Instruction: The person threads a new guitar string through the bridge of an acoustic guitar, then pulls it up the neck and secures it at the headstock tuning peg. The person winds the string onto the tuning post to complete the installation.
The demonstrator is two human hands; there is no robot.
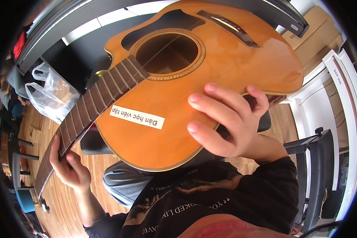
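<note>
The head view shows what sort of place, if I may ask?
Perhaps a music practice room or instrument shop: an acoustic guitar bearing a white label, a wood-look floor and brown cardboard suggest it.

- My view comes from the left camera on my head, looking down.
- It faces out over my shirt [254, 194] at the lower edge, toward the guitar [234, 67].
- The guitar is near, filling the middle; the floor [61, 206] lies farther off.
- The wide lens bends straight edges; its left is my left.

Bright, edges v. dist. w/ vignetting
</note>
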